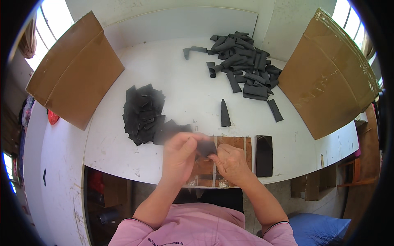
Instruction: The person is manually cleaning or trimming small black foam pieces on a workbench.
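Observation:
Between my hands, over a brown board (201, 167) with strips of tape at the table's front edge, is a small dark grey, fabric-like piece (207, 148). My left hand (179, 152) grips its left side, with thumb and fingers closed on it. The fingers of my right hand (232, 162) are closed at its right lower edge. Left of the hands lies a heap of flat black pieces (143, 112), and a few more flat pieces (172, 130) lie partly behind my left hand. One folded, pointed dark piece (225, 114) lies beyond the board.
A large pile of rolled dark grey pieces (246, 61) spreads over the back right. Cardboard panels stand at left (76, 69) and right (328, 74) of the white table (180, 86). A flat black rectangular object (264, 156) lies right of the board.

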### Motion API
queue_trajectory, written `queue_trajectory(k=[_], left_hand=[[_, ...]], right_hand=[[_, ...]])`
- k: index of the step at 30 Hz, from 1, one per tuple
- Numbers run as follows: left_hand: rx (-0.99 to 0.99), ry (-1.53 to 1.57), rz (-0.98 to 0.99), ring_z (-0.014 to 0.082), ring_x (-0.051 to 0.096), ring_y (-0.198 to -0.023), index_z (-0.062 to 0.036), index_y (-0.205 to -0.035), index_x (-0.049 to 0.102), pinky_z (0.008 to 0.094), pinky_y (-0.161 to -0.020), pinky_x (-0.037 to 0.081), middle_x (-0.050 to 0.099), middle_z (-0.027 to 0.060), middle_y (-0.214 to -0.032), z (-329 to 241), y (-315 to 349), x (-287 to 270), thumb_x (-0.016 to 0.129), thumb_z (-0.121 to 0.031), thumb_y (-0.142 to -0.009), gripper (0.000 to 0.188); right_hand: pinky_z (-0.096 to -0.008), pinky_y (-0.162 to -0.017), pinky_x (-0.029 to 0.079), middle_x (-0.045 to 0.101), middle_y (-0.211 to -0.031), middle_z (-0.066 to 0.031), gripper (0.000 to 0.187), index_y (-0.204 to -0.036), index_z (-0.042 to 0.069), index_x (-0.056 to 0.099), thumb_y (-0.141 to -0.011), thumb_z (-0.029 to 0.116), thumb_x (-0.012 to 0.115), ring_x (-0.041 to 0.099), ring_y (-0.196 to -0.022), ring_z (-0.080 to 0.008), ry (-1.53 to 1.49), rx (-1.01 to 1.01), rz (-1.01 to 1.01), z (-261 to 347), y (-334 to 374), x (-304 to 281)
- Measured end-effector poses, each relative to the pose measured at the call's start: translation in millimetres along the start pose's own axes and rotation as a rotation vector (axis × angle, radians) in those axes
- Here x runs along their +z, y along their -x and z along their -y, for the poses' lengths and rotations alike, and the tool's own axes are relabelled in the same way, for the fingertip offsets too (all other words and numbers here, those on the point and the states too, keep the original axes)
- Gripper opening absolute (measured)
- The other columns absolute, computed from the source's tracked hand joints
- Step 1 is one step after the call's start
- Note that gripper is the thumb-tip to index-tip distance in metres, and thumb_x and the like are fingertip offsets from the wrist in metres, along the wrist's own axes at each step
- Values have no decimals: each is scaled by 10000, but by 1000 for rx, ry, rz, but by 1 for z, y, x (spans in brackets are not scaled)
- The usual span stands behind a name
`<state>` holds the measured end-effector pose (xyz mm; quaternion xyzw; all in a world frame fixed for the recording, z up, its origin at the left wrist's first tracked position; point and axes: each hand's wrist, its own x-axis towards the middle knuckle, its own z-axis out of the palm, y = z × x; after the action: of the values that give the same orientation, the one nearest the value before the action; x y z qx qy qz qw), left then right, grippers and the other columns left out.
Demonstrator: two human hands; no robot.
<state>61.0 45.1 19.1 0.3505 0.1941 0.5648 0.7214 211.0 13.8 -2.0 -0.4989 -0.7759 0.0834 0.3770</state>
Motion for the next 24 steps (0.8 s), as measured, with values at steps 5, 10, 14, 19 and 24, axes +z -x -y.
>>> queue_trajectory(k=[5,10,14,19,24], left_hand=[[-11,-129,72,168,564,-839,2,-907,576,301,-813,419,614,119,-876,-15,0,2,581,-145,-816,173],[27,-298,-11,143,569,-818,16,-969,554,268,-756,434,616,120,-874,-13,2,-3,573,-146,-822,219],[34,-416,-88,142,586,-769,15,-940,564,241,-694,449,624,112,-848,-13,9,-16,556,-123,-826,179],[75,-695,-385,123,579,-727,31,-864,575,233,-674,464,616,89,-797,2,25,-88,518,-19,-799,100],[161,-1036,-641,103,546,-647,36,-841,564,218,-601,446,588,65,-719,-3,52,-195,504,-6,-790,89]], right_hand=[[-391,-483,393,459,-607,-127,205,-669,17,479,-797,157,555,500,-549,-312,25,16,76,7,-1,-9],[-351,-472,405,521,-604,-122,230,-674,10,524,-806,197,546,522,-528,-268,-148,28,144,8,-16,-24],[-221,-480,391,532,-540,-28,417,-704,-11,575,-855,363,467,484,-475,-95,-1045,491,93,-26,-73,-66],[-218,-434,365,499,-518,-24,436,-707,4,570,-866,388,438,459,-456,-88,-576,707,62,-74,-26,-28],[-375,-523,430,552,-549,-151,360,-677,-24,565,-823,294,483,564,-530,-288,-149,681,36,-97,48,10]])
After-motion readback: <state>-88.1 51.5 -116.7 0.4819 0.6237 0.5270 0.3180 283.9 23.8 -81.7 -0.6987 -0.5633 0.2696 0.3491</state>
